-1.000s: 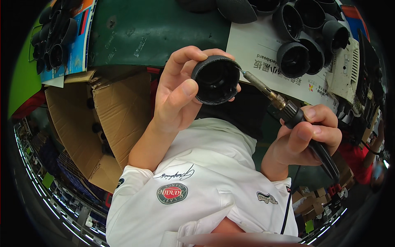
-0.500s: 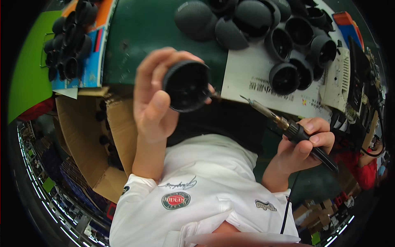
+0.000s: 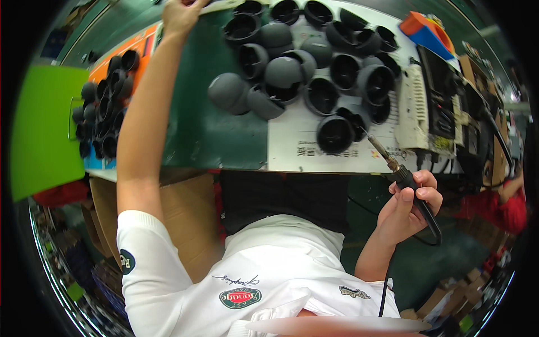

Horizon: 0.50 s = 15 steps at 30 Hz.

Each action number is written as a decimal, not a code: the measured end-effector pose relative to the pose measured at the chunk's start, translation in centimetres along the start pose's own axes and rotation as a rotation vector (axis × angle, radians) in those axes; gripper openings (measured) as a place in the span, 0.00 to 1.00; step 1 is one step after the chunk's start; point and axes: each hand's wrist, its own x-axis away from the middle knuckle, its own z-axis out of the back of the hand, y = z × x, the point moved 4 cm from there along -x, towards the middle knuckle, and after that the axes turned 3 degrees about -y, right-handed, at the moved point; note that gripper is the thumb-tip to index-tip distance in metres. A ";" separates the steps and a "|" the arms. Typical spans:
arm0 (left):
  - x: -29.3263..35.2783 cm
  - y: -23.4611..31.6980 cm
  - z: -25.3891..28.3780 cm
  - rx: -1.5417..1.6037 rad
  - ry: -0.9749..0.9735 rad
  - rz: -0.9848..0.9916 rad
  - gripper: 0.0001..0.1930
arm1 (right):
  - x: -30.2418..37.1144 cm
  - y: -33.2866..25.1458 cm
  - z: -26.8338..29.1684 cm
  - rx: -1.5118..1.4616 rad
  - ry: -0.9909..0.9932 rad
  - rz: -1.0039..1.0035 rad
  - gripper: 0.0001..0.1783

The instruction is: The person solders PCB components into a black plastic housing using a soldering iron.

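My right hand (image 3: 405, 212) is closed round the black handle of a soldering iron (image 3: 388, 158), with its thin metal tip pointing up and left toward the table. The tip looks close to a black cup-shaped shell (image 3: 335, 135) at the front of a cluster, but I cannot tell whether they touch. Stretched far forward, my left hand (image 3: 181, 18) is at the table's far side, cut off by the upper edge of the picture. Its fingers mostly fall outside the view, so what it holds, if anything, is hidden.
Several dark grey domed shells (image 3: 229, 92) and open black ones cover a white board (image 3: 286, 149) on the green table (image 3: 193, 135). More small black parts (image 3: 104, 109) sit at the left. A pale, dusty device (image 3: 414, 106) and an orange-blue holder (image 3: 429, 33) stand at right; a cardboard box (image 3: 188, 210) is below.
My left hand has moved from in front of me to the far side, and the black cup-shaped shell no longer shows in it. My right hand still holds the soldering iron, now turned more upright.
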 end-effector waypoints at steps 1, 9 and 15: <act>-3.4 -4.4 2.3 -0.250 0.012 -0.183 0.26 | -0.1 -0.7 0.1 -0.009 -0.020 0.038 0.15; -8.1 -8.6 2.2 -0.517 -0.003 -0.347 0.26 | -1.8 -1.5 5.1 0.186 0.050 0.158 0.17; 0.4 -0.8 0.6 0.004 -0.098 -0.265 0.20 | -2.6 -2.7 7.1 0.474 0.145 0.283 0.16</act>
